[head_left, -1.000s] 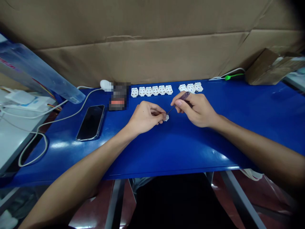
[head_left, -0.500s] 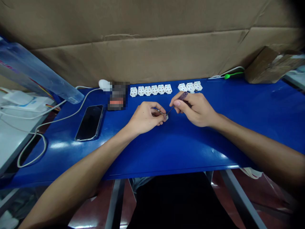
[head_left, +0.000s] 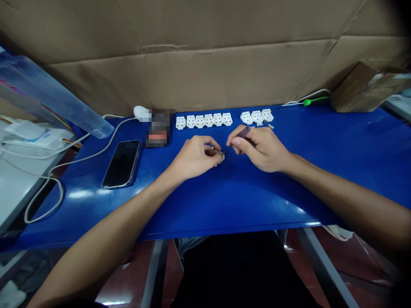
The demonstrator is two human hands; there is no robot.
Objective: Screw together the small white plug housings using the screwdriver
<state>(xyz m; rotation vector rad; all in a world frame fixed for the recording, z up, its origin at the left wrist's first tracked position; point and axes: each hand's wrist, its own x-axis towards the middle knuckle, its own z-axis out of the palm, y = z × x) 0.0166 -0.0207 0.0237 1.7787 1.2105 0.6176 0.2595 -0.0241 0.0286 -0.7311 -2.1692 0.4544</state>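
Where the left row stands: six white blocky plastic pieces (head_left: 209, 121), side by side along the far side of the glossy blue table (head_left: 257, 205); finished or waiting, can't tell.
Left hand (head_left: 195, 156): fingertips pinching a small whitish piece (head_left: 223, 158), mostly hidden, nearer than the rows.
Held piece: work looks underway, not complete; how much is left, can't tell.
Right hand (head_left: 265, 147): grasping a slim purple-handled tool (head_left: 244, 131), thin shaft angled toward the held piece; tip contact unclear.
Right row: three similar white plastic pieces (head_left: 257, 116), far side, apart from the six; small pale bits (head_left: 270, 126) near them, partly hidden; status unclear.
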